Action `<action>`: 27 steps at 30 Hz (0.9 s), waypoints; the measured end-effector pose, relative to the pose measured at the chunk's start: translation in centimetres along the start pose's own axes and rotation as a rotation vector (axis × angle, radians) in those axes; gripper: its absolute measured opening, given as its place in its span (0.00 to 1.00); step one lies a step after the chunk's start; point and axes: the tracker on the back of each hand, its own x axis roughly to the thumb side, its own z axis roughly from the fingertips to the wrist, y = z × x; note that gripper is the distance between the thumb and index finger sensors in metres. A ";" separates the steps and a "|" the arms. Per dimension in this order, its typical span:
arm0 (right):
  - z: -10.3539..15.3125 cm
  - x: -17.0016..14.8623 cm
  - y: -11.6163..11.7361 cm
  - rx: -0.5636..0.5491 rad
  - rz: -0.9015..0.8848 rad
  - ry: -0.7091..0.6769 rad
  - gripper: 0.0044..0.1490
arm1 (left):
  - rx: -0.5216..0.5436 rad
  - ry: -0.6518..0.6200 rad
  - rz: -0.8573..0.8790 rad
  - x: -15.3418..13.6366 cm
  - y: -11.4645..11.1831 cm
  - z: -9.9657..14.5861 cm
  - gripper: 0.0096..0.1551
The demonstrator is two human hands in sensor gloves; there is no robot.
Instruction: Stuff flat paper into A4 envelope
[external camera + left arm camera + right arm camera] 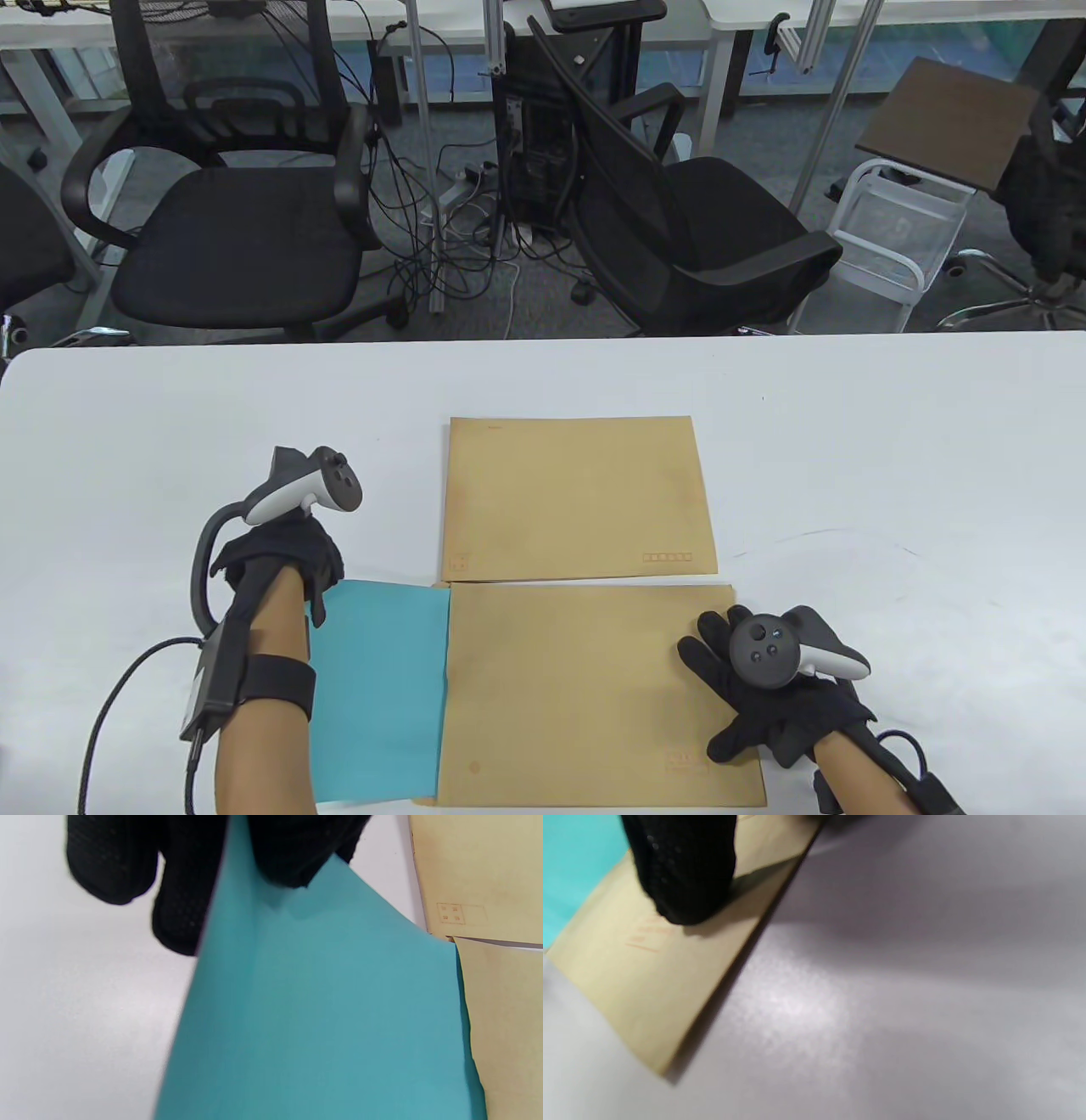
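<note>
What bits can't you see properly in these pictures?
- Blue paper: its right part is hidden inside the near envelope; the table view's bottom edge cuts its near end.
- Red print on that envelope: blurred in the right wrist view, too small in the table view.
- Left hand: only fingertips show in the left wrist view.
</note>
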 end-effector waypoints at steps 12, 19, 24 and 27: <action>0.0 0.0 0.0 0.000 -0.007 0.002 0.70 | 0.012 -0.035 0.014 0.6 -0.2 -0.2 0.26; 0.0 0.0 0.0 0.000 -0.006 0.000 0.70 | 0.017 -0.024 0.109 -0.8 -0.6 -0.2 0.34; 0.0 0.0 0.0 0.001 -0.007 0.000 0.70 | 0.018 0.052 0.089 -2.5 -0.7 0.6 0.37; 0.0 0.0 0.0 0.001 -0.007 0.000 0.70 | 0.009 0.046 0.098 -2.9 -0.8 0.9 0.35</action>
